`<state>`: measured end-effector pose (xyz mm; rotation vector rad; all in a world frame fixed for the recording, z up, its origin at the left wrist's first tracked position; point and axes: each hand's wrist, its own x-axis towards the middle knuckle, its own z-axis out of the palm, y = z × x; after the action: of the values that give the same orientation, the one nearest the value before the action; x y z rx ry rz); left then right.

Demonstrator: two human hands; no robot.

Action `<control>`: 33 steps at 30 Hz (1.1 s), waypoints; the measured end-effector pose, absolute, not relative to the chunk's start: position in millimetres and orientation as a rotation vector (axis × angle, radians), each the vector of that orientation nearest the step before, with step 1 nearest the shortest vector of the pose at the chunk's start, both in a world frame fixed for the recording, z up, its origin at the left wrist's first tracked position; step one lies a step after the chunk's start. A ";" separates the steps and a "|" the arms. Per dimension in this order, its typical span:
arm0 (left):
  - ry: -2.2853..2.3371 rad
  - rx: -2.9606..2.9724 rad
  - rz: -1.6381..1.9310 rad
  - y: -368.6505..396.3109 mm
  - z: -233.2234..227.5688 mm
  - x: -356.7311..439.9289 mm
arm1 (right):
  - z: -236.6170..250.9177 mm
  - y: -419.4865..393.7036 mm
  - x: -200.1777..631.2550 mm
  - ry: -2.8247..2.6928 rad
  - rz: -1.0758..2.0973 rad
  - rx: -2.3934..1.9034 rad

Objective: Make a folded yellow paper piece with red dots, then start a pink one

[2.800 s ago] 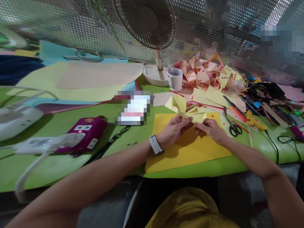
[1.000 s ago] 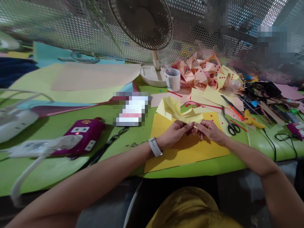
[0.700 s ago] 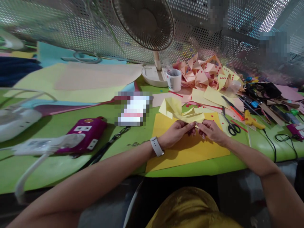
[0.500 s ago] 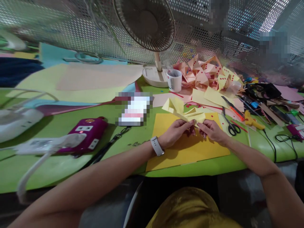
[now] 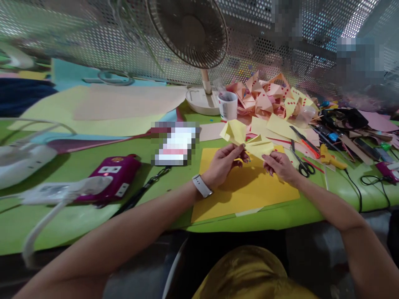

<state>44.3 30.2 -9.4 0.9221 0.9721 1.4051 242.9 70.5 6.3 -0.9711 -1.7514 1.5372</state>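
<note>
Both hands hold a pale yellow folded paper piece [image 5: 234,131] above an orange-yellow sheet [image 5: 249,195] lying on the green table. My left hand [image 5: 222,166], with a pale watch at the wrist, pinches the paper's near middle between thumb and fingers. My right hand [image 5: 279,166] grips its lower right corner. Loose folds stand up on the paper's left and fan out on its right. To the right of my right hand lie scissors [image 5: 306,168] with black handles.
A fan [image 5: 204,97] and a white cup [image 5: 228,107] stand at the back beside a heap of folded pink papers [image 5: 262,97]. A yellow glue gun [image 5: 332,158] lies right. On the left are a phone [image 5: 176,145] and a purple power strip [image 5: 114,176] with cables.
My hands have moved apart, the left leftward and the right slightly rightward. The folded paper has shifted right and spread wider. A pale strip now shows at the orange-yellow sheet's front edge.
</note>
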 end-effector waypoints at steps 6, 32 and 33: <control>0.909 0.916 1.388 30.8 -14.3 44.5 | -2.2 70.1 239.2 -1.797 1.723 -0.963; 1.387 2.304 1.090 31.5 23.9 6.2 | 15.7 94.5 250.1 -1.532 1.240 -0.905; 1.398 2.356 1.054 31.8 24.9 4.1 | 19.6 96.7 251.5 -1.497 1.197 -0.911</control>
<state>4.1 31.8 24.9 2.3556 1.3976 1.0545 251.5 96.7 19.6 -0.9110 -1.4972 1.1973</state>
